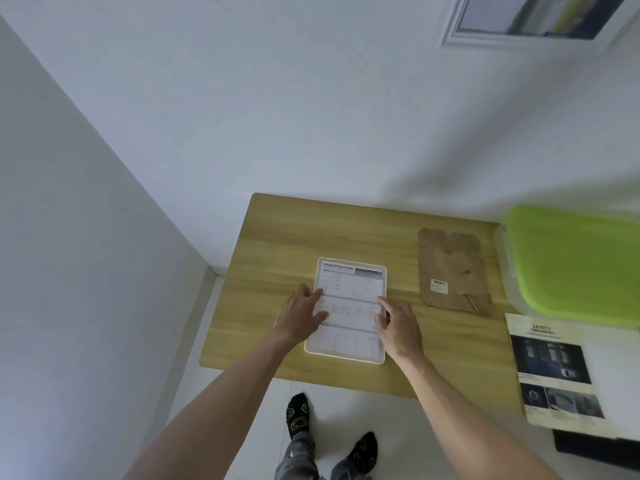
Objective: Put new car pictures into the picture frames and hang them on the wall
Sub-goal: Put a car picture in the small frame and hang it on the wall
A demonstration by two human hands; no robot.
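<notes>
- Both hands lie on a white picture frame near the middle of the desk: the left hand rests flat on the frame's left edge with fingers spread and fairly straight, and the right hand touches the right edge with its fingers loosely bent, the forefinger reaching forward. Neither hand wraps around the frame.
- The frame is a rounded-corner rectangle with a thin, smooth white rim, lying flat with its long side running away from the person. Inside it shows a printed sheet headed "SPECIFICATION", with faint rows of small text too fine to read.
- The desk has a light wood-grain top with rounded corners; its far edge meets the white wall, and its left edge stands near a side wall.
- To the right of the frame, well apart, lies a brown cardboard backing, creased, irregular in outline, with a small white barcode label.
- Bare wood lies open on the left of the frame and between the frame and the cardboard.
- At the desk's right end sits a translucent plastic box with a smooth lime-green lid.
- Just in front of it lies a glossy car brochure page headed "SAFETY", with dark photo panels.
- High on the wall hangs a white moulded frame holding a blurred picture.
- Below the desk's near edge are pale floor tiles and two feet in dark patterned socks.
</notes>
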